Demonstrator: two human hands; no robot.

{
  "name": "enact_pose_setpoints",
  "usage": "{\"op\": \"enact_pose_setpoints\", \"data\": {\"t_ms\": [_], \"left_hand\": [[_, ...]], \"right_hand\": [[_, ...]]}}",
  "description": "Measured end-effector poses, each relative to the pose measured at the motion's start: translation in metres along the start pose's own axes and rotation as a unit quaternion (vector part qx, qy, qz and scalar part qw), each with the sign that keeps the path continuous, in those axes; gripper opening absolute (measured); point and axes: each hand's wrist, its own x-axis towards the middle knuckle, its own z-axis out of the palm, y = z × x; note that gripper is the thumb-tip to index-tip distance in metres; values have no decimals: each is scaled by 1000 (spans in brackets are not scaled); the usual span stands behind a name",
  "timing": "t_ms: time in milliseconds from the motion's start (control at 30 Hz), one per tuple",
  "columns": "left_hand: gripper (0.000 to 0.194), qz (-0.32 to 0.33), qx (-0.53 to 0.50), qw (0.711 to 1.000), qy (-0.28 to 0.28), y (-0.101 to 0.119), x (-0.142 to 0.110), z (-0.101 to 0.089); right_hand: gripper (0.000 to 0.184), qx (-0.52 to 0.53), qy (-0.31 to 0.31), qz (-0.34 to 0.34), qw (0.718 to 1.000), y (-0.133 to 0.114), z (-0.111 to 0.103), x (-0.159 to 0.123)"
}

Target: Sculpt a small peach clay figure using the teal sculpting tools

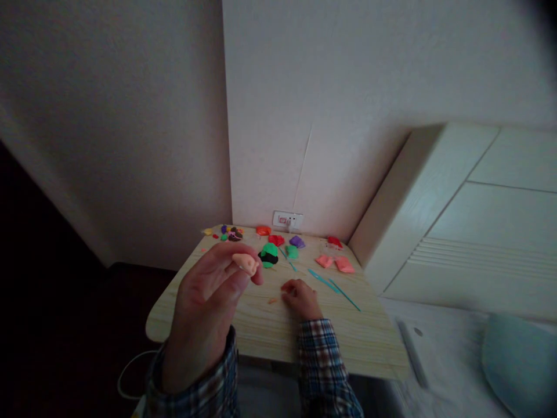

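Raised close to the camera, my left hand point(209, 307) pinches a small peach-coloured modelling clay piece point(245, 263) between thumb and fingers. The piece is rounded, narrower toward the left, with small dents at its right end. Lower down, my right hand point(302, 297) rests on the table with its fingers curled together; whether anything is in them is hidden. Just left of its fingertips lies a tiny peach clay scrap point(272, 300). Behind the hands a green and black clay figure point(268, 255) stands on the table.
The wooden table point(348, 342) bears teal modelling tools point(322, 280), coral clay packets point(344, 265), a green packet point(292, 252), a purple packet point(297, 241) and red packets point(276, 240). Small clay pieces point(235, 234) lie at the back left. A wall socket point(288, 220) sits behind.
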Motion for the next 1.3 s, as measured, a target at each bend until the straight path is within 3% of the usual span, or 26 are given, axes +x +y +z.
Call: {"op": "enact_pose_setpoints", "data": {"t_ms": [100, 200, 300, 400, 467, 567, 633, 1000, 1300], "left_hand": [[8, -17, -10, 1000, -17, -2, -1, 1], [10, -52, -53, 996, -39, -2, -3, 6], [10, -88, -108, 985, -97, -2, -6, 10], [12, -114, -157, 970, -147, -3, -8, 12], [12, -130, -178, 962, -158, -3, -9, 13], [13, -151, -202, 954, -165, -3, -10, 13], [11, -161, -206, 950, -172, -4, -10, 14], [8, -161, -183, 946, -213, -11, -8, 16], [7, -151, -157, 952, -214, -10, -6, 14]], "right_hand": [[22, -13, -2, 19, 1000, 2, 6, 0], [15, 12, 22, 10, 1000, 0, 2, 0], [16, 80, 52, -41, 995, -13, -15, -2], [17, 168, 84, -112, 976, -39, -47, -16], [18, 222, 115, -161, 955, -61, -70, -32], [10, 364, 170, -274, 874, -90, -95, -62], [9, 405, 170, -296, 848, -104, -102, -77], [16, 486, 105, -326, 804, -128, -101, -97], [10, 450, 128, -323, 823, -124, -101, -90]]}}
